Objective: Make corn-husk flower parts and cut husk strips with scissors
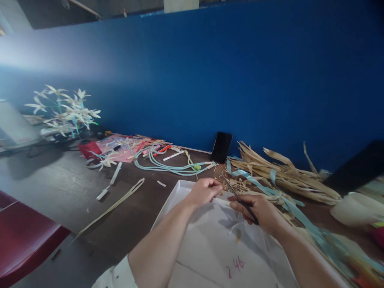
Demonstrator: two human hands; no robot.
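Two hands at lower centre over the white tray [180, 192]: left hand [204, 193] pinched tight, contents too small to tell, right hand [262, 212] closed around a dark slim tool [241, 202] angled up-left between them, pink handwriting [237, 267] on tray reads "2 46".

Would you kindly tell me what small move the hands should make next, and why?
The left hand pinches something too small to make out above the white tray. The right hand holds a thin dark tool, seemingly scissors, whose tip points at that pinch, a small gap away. So I would probably ease the tip across to the pinch.
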